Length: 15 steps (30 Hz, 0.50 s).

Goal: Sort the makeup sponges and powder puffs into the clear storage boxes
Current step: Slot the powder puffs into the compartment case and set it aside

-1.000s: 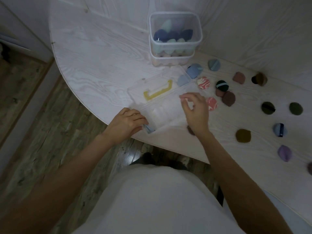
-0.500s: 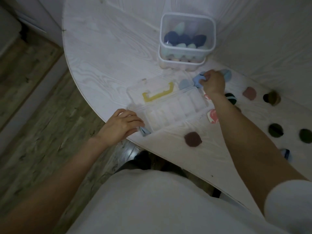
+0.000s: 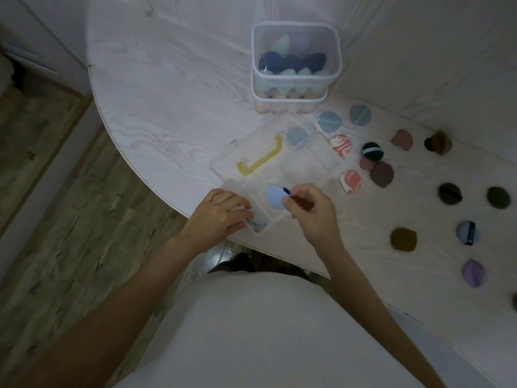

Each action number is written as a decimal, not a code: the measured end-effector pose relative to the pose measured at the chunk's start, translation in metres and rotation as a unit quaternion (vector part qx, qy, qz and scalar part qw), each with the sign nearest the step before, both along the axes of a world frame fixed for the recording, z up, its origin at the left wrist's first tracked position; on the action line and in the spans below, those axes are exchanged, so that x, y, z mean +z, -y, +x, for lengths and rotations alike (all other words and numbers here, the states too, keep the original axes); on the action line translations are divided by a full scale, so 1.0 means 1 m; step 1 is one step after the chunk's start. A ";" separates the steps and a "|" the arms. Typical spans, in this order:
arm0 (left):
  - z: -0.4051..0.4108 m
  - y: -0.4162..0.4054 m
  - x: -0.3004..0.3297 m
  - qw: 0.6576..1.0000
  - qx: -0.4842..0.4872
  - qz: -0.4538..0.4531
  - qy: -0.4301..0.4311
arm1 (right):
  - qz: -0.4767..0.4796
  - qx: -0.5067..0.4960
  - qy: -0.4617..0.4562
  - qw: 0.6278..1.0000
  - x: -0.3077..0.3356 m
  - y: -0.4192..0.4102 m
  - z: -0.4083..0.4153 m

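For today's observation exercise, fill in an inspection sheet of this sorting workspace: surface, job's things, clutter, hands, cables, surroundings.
Surface: white wood-grain table, curved edge.
Job's things: flat divided clear box, lid open, yellow handle; two stacked clear tubs holding sponges; light blue puff over the flat box; loose puffs spread to the right, such as a marbled red puff.
Clutter: nothing seen.
Hands: left hand grips the flat box's near corner; right hand pinches the light blue puff.
Cables: nothing seen.
Surroundings: wooden floor, white wall behind.
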State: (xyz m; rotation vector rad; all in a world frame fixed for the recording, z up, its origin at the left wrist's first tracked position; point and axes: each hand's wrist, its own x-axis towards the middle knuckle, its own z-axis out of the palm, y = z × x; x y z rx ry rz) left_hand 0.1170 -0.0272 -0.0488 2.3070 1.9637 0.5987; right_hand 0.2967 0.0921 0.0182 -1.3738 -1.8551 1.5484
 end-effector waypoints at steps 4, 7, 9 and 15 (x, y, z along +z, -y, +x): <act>-0.002 0.000 -0.001 1.000 -0.011 0.001 -0.024 | 0.095 0.035 0.020 0.995 -0.018 0.026 -0.011; -0.003 -0.001 -0.001 1.000 -0.013 -0.002 -0.028 | 0.201 0.086 0.086 0.972 -0.031 0.035 -0.016; -0.003 -0.001 0.000 1.000 -0.011 0.007 -0.019 | 0.307 0.126 0.153 0.931 -0.038 0.038 -0.019; -0.001 0.001 -0.004 1.000 0.001 0.023 -0.002 | 0.439 0.158 0.265 0.844 -0.036 0.040 -0.026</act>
